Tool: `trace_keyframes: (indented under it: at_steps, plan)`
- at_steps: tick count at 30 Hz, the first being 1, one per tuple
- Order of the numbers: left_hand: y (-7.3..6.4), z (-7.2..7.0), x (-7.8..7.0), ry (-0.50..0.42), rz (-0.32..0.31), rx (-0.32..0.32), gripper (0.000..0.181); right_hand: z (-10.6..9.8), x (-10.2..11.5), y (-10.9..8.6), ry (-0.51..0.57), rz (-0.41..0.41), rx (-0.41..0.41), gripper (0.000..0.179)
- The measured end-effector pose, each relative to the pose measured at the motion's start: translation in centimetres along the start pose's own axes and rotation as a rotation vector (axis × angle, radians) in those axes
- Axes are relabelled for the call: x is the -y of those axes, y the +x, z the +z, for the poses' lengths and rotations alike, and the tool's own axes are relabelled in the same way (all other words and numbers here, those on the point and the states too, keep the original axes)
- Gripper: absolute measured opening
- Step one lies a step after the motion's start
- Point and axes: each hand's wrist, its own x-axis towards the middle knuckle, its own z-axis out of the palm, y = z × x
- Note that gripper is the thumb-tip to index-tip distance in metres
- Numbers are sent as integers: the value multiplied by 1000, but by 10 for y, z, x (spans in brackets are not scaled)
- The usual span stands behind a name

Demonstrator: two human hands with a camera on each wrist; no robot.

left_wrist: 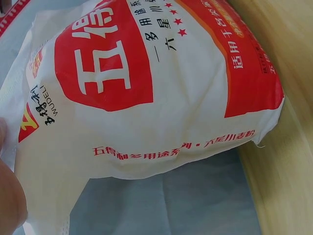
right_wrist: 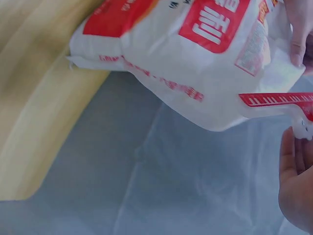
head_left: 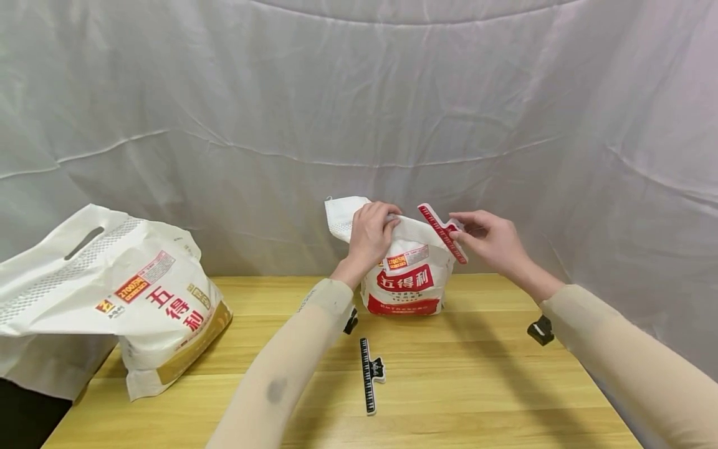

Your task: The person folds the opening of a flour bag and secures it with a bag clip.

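Observation:
A white flour bag [head_left: 406, 265] with red print stands near the table's back edge, its top folded over. My left hand [head_left: 371, 234] grips the folded top, with a white flap sticking out to its left. In the left wrist view only a bit of that hand [left_wrist: 10, 196] shows beside the bag [left_wrist: 166, 122]. My right hand [head_left: 493, 240] pinches a red-and-white bag clip [head_left: 443, 234] by its handle. The clip slants across the right end of the fold. In the right wrist view the clip [right_wrist: 274, 100] overlaps the bag's top corner, with the fingers below it.
A larger flour bag [head_left: 162, 299] with a handle slot leans on the table's left side. A black ruler-like clip [head_left: 367, 377] lies at the front middle of the wooden table [head_left: 460, 386]. Small black clips [head_left: 541, 330] sit by both forearms. A grey cloth [head_left: 359, 112] hangs behind.

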Motion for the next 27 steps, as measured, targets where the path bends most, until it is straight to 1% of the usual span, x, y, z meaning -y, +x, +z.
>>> trace_keyframes:
  at_steps: [3,8,12,15,21,27]
  plan:
    - [-1,0,0,0,-3,0,11,-2,4,9,-23,-43,23,34]
    - [-1,-1,1,0,-3,-2,11,-4,6,21,-56,-58,60,33]
    - [-2,-1,1,1,-2,-4,11,-5,5,29,-54,-105,65,32]
    - [-2,-1,0,1,-3,-3,11,-5,5,33,-55,-119,69,31]
    - [-2,-1,-1,-5,1,-6,11,-2,5,39,-60,-76,96,30]
    - [-2,0,0,5,2,-9,11,0,7,45,-63,-55,119,25]
